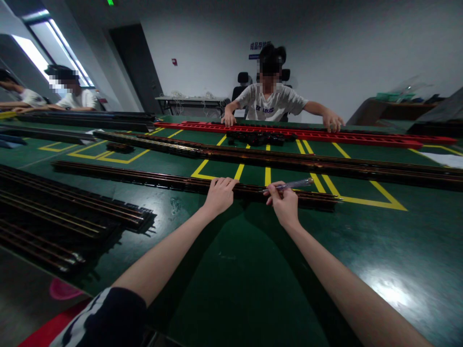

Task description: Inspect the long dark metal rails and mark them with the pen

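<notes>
A long dark rail with copper-coloured strips (155, 179) lies across the green table in front of me. My left hand (220, 195) rests on the rail near its middle, fingers bent over it and closed on it. To the right, my right hand (284, 202) pinches a clear, slim screwdriver-like tool (294, 184). The tool is tilted low over the rail, its tip pointing left near the rail's top. Beyond this rail, a longer bundle of similar rails (253, 156) runs across the table.
More dark rails (65, 202) are stacked at the left. Across the green table (231, 270), a person (269, 101) has both hands on red rails (383, 138). Black parts (256, 138) lie beside them. Two other people sit at the far left.
</notes>
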`<state>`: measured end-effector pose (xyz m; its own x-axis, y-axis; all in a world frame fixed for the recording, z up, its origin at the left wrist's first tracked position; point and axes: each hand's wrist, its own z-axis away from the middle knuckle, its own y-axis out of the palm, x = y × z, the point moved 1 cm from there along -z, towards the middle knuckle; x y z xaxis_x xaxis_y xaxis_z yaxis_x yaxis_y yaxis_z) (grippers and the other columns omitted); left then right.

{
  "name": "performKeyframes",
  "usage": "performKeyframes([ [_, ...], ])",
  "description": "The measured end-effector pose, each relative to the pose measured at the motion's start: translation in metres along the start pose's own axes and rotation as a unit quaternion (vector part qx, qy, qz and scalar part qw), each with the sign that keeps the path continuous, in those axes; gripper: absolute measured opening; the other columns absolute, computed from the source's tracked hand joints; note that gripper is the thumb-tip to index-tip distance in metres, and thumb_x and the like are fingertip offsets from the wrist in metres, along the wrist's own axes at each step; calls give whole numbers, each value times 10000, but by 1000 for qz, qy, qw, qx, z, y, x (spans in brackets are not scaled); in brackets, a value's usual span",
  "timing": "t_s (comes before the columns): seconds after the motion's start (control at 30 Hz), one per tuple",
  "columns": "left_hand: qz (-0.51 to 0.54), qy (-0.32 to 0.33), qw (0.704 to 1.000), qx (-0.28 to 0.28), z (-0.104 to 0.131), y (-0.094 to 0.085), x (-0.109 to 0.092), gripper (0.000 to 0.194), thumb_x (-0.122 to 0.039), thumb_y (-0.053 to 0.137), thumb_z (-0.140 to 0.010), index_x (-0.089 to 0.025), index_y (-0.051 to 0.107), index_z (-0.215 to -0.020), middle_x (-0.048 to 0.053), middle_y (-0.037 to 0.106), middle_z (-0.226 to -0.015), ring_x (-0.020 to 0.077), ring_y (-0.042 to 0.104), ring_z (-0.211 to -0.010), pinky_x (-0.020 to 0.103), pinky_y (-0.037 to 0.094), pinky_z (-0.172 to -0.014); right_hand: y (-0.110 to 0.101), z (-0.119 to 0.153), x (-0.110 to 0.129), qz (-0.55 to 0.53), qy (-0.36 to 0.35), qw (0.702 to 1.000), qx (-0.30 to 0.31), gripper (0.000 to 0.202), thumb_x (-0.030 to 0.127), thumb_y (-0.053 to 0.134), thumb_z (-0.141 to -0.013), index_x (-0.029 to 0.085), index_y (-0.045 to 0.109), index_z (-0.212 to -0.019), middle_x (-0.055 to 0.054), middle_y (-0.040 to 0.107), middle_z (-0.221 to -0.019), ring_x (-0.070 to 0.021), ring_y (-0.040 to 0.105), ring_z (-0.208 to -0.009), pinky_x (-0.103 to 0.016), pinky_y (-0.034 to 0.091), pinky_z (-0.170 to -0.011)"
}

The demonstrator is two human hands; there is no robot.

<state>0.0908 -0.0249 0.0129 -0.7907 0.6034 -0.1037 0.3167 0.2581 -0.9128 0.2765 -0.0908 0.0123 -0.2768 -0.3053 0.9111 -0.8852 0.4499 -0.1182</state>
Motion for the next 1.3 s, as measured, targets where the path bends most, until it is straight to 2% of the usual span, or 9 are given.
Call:
performKeyframes([
  [0.3,6,6,1000,-11,1,-2,-1,370,-294,460,-895,-199,590,-1228,81,665,-1207,251,566,-1135,433,368,-1010,0,0,0,-4,-2,1000,15,428,621,598,-792,194,589,-767,-32,667,-675,-129,566,-468,-265,464,-460],
  [0.57,-36,19,999,-14,0,2,0,480,-490,461,-921,-158,580,-1246,112,651,-1188,282,563,-1082,447,384,-971,0,-1,-3,-4,4,1000,16,404,593,594,-809,190,581,-777,-26,665,-684,-116,559,-462,-249,461,-455],
  [0.9,-43,21,999,-18,0,5,2,456,-523,465,-925,-182,597,-1198,105,650,-1181,281,564,-1071,441,387,-957,0,-2,-3,-11,7,1000,18,440,636,596,-784,197,574,-773,-22,663,-675,-120,559,-456,-249,452,-443],
  [1.3,-58,16,998,-23,0,4,-2,394,-449,444,-946,-175,603,-1181,107,656,-1163,284,569,-1064,442,393,-947,0,-1,-3,-18,9,1000,19,404,591,605,-804,189,583,-780,-24,665,-675,-117,561,-454,-249,456,-451],
])
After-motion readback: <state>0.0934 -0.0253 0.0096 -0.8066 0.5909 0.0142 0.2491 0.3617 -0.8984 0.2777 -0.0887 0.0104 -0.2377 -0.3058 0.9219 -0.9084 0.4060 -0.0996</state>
